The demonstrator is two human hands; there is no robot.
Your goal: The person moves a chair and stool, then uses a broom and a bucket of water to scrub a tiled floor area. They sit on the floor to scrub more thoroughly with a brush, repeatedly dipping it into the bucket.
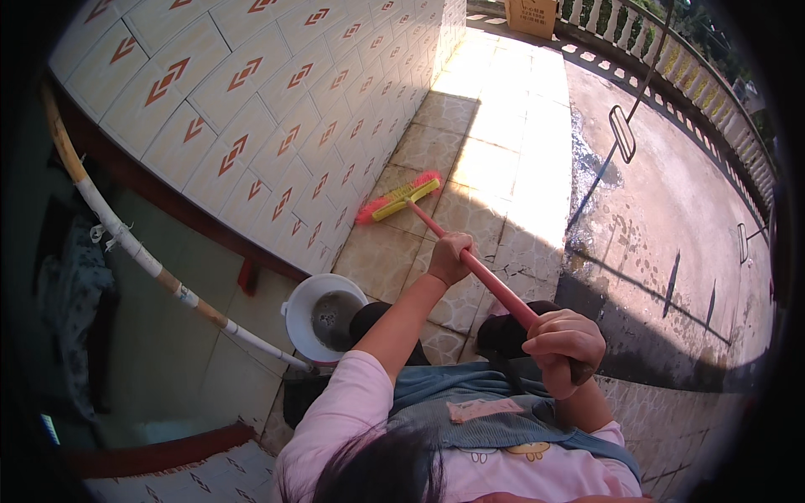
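A push broom (497, 286) with a pink-red handle slants up and left from my body, and both hands are closed around it. My left hand (451, 259) grips the middle of the handle. Lower down, near its end, my right hand (563, 349) is wrapped around it. The yellow broom head (405, 199) has pink and yellow bristles turned toward the foot of the tiled wall (264, 107). Whether the bristles press on wall or floor is hard to tell. By my left leg stands a white bucket (294, 324) holding murky grey water (331, 317).
A long pole (138, 254), partly wrapped in white, slants across the doorway on the left. Tan floor tiles (377, 254) meet wet concrete (654, 207) at right, where a blue pole (594, 185) stands. A cardboard box (531, 17) sits near the balustrade (629, 31).
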